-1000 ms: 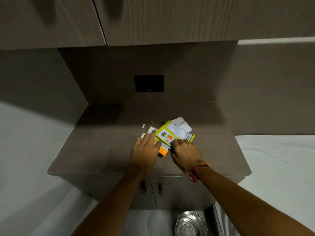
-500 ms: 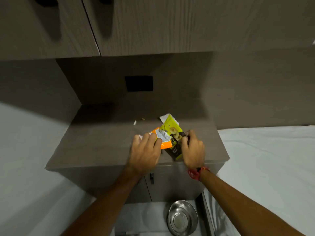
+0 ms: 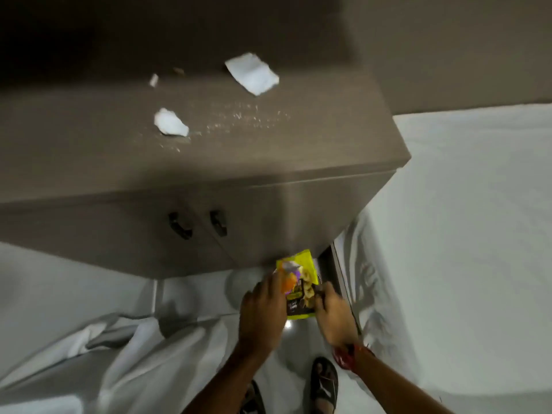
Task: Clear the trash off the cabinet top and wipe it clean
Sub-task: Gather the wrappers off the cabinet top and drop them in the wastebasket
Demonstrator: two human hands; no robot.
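Both hands hold a bunch of snack wrappers [image 3: 300, 286], yellow-green and orange, low in front of the cabinet, over the floor. My left hand [image 3: 261, 315] grips their left side, my right hand [image 3: 336, 316] their right side. The metal bin beneath is almost wholly hidden by the hands. On the brown cabinet top [image 3: 298, 150] lie a white paper sheet [image 3: 252, 73], a crumpled white scrap [image 3: 170, 122], two small bits [image 3: 153, 80] near the back, and scattered white crumbs [image 3: 239, 118].
Two cabinet doors with dark handles [image 3: 198, 224] face me. White sheets [image 3: 478, 234] cover the bed on the right, and white cloth [image 3: 119, 354] lies on the left. My sandalled feet [image 3: 324, 380] stand on the glossy floor.
Both hands lifted the wrappers off the cabinet top and carried them down in front of the doors. The view tilted down, showing paper scraps and crumbs left on top.
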